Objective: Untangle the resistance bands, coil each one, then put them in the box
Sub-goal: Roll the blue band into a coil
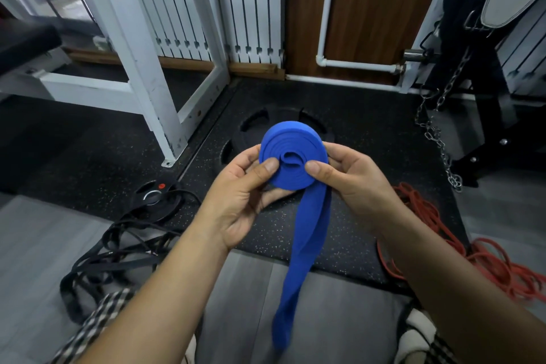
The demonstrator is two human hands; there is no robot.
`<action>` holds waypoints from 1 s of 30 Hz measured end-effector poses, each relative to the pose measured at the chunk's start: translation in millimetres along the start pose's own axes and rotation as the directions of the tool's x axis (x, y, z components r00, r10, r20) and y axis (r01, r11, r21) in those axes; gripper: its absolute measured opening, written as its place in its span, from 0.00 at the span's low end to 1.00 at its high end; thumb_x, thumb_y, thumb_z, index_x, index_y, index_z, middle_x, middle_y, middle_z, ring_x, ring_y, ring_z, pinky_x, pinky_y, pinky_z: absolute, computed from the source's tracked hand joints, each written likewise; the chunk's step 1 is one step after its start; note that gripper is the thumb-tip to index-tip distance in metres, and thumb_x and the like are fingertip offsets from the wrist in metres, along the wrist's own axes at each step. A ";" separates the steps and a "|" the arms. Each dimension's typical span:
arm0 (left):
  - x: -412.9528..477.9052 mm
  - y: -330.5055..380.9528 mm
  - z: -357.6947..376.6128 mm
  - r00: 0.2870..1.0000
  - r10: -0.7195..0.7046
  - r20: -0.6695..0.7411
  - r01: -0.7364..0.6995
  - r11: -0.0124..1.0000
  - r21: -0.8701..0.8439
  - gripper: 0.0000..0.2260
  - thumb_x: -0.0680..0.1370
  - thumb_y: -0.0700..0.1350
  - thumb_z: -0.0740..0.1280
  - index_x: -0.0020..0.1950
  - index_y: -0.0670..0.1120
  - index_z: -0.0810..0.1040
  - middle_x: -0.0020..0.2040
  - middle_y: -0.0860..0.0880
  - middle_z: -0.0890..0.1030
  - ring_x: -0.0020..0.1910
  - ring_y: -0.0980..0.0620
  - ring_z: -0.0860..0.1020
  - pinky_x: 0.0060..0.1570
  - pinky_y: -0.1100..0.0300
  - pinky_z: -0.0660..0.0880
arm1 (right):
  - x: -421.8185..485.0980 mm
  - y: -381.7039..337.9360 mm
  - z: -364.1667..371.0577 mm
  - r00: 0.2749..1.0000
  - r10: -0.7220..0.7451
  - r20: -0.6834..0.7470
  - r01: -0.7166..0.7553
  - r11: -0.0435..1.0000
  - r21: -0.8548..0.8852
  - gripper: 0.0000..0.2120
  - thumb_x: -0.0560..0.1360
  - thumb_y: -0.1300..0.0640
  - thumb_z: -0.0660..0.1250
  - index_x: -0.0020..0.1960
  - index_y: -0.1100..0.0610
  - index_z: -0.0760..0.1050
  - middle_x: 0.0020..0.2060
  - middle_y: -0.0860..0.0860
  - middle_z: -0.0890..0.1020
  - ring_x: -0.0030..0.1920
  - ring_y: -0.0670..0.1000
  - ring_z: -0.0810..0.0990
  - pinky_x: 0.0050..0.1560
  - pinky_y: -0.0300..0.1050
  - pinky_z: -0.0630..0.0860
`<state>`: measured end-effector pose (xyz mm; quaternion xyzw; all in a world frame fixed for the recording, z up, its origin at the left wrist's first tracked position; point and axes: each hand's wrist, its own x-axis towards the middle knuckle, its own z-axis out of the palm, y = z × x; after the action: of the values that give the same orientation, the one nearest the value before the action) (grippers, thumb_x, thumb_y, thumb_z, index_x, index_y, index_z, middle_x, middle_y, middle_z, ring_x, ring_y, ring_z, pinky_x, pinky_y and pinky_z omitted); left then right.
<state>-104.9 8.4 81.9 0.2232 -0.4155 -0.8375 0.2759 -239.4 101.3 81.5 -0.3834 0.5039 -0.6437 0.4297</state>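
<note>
A blue band (291, 156), mostly rolled into a flat coil, is held in the air between both hands. It is pinched at one edge by the left hand (245, 201) and at the other by the right hand (351, 183), thumbs on its face. Its loose tail hangs down. A black band (112, 248) and a red band (496, 263) lie tangled on the floor.

Gym, white steel rack (141, 47), black weight plates (153, 201) on speckled rubber flooring (369, 133), hanging chain (437, 139)
</note>
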 end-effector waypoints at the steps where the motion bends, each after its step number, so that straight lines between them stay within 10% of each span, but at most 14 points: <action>1: -0.1 2.8 -1.5 1.000 -0.019 0.013 0.018 0.998 0.060 0.16 0.66 0.39 0.66 0.54 0.42 0.75 0.47 0.46 0.83 0.44 0.50 0.83 0.38 0.57 0.81 | -0.2 -2.8 -2.7 1.000 0.015 0.000 -0.015 0.999 -0.034 0.16 0.66 0.60 0.68 0.54 0.56 0.77 0.45 0.50 0.85 0.47 0.47 0.83 0.48 0.38 0.79; 8: 1.1 14.9 -11.9 0.994 -0.005 0.109 -0.075 0.697 0.713 0.18 0.68 0.33 0.72 0.53 0.52 0.78 0.48 0.51 0.81 0.44 0.54 0.78 0.41 0.61 0.77 | -4.0 -4.0 -9.7 0.997 0.069 0.037 -0.023 0.708 -0.706 0.12 0.68 0.57 0.74 0.49 0.46 0.78 0.44 0.50 0.84 0.46 0.49 0.83 0.51 0.54 0.78; 14: -0.6 8.8 -4.6 0.995 0.090 0.039 -0.098 0.872 0.480 0.13 0.67 0.34 0.71 0.49 0.47 0.79 0.41 0.49 0.82 0.38 0.56 0.80 0.33 0.64 0.77 | -1.3 -8.6 -8.7 1.000 -0.013 0.012 0.017 0.936 -0.351 0.16 0.65 0.62 0.73 0.49 0.48 0.76 0.41 0.44 0.83 0.42 0.40 0.81 0.45 0.34 0.77; 23: 0.7 -2.2 5.9 0.999 0.025 -0.026 -0.025 1.000 -0.004 0.14 0.65 0.40 0.66 0.50 0.42 0.74 0.43 0.46 0.83 0.41 0.50 0.83 0.38 0.52 0.82 | -2.0 -7.9 -1.5 0.995 -0.071 -0.070 0.071 0.997 -0.005 0.17 0.65 0.57 0.67 0.54 0.57 0.76 0.42 0.49 0.85 0.44 0.46 0.83 0.43 0.35 0.78; 30: 1.2 16.0 -9.9 0.998 0.009 0.064 -0.043 0.830 0.556 0.22 0.68 0.37 0.70 0.60 0.50 0.75 0.53 0.51 0.81 0.47 0.57 0.80 0.39 0.65 0.78 | -2.9 -6.7 -11.0 0.997 -0.067 -0.023 0.052 0.912 -0.408 0.09 0.69 0.59 0.71 0.47 0.49 0.78 0.42 0.50 0.85 0.44 0.48 0.83 0.49 0.48 0.80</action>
<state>-95.3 -6.0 89.3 0.2634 -0.6525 -0.6824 0.1980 -249.7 108.4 85.6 -0.4678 0.6226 -0.5446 0.3114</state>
